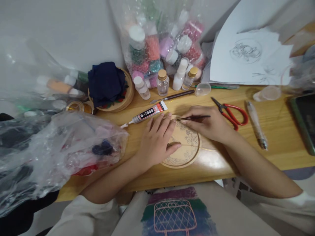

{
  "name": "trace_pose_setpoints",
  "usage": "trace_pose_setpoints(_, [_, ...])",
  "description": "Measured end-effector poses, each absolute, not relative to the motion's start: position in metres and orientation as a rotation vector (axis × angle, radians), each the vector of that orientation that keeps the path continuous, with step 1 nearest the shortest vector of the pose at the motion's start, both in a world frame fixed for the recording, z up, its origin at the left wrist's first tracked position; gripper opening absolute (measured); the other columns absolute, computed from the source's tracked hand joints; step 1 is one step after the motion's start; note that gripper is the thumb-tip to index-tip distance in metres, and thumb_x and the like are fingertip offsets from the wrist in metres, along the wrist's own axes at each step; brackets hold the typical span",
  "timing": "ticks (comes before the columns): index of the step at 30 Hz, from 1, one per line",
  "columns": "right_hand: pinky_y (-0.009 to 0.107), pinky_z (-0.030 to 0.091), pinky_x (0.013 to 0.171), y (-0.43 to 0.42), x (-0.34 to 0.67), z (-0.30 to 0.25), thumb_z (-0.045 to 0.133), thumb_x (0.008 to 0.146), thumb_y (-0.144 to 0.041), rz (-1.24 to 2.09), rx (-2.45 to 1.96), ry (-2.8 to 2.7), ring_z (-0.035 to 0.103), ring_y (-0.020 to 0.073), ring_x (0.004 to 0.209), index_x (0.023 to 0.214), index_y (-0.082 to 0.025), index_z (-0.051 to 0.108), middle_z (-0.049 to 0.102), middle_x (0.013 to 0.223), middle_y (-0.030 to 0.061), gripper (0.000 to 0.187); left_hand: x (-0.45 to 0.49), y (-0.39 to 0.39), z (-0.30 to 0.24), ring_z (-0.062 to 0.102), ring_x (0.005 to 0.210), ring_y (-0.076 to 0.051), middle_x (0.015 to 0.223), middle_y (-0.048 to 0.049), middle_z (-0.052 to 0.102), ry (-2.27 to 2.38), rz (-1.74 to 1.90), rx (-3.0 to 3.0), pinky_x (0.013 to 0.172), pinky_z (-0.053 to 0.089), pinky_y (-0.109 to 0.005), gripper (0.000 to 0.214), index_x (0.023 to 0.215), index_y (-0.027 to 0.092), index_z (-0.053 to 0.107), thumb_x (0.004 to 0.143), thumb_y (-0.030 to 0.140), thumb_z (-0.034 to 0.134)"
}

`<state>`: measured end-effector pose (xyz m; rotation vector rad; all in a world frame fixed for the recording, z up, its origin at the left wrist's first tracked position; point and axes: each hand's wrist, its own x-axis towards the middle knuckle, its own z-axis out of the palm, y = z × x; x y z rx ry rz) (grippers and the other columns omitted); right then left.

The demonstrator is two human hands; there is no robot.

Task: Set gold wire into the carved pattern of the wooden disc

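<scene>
A round wooden plate with a line drawing and a raised rim lies on the table in front of me. My left hand rests flat over its left side, fingers spread. Dark tweezers are pinched in my right hand, their tips at the plate's upper part, close to my left fingertips. Whether the tips grip anything is too small to tell. A thin gold wire runs from the plate to the right. Just beyond my left hand lies a B-7000 glue tube, its nozzle pointing left.
Red-handled pliers and a pen lie right of my right hand. Behind stand small bottles, a dark-handled spatula and bagged jars. Plastic bags crowd the left; a phone lies far right.
</scene>
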<state>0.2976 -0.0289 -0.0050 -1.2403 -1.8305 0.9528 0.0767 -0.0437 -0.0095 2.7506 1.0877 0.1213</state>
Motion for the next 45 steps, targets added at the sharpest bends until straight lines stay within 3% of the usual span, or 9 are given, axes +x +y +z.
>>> trace_pose_setpoints(45, [0.031, 0.05, 0.07, -0.0285, 0.2951, -0.0036, 0.069, 0.085, -0.031, 1.014, -1.317, -1.787, 0.065, 0.0168, 0.072, 0.083, -0.018, 0.073, 0.073, 0.082, 0.0052, 0.013, 0.0785, -0.0436, -0.0092, 0.037, 0.143, -0.038, 0.155, -0.0202, 0.041, 1.091, 0.088, 2.727, 0.115, 0.032, -0.055, 0.07, 0.142, 0.007, 0.047, 0.093, 0.056, 0.057])
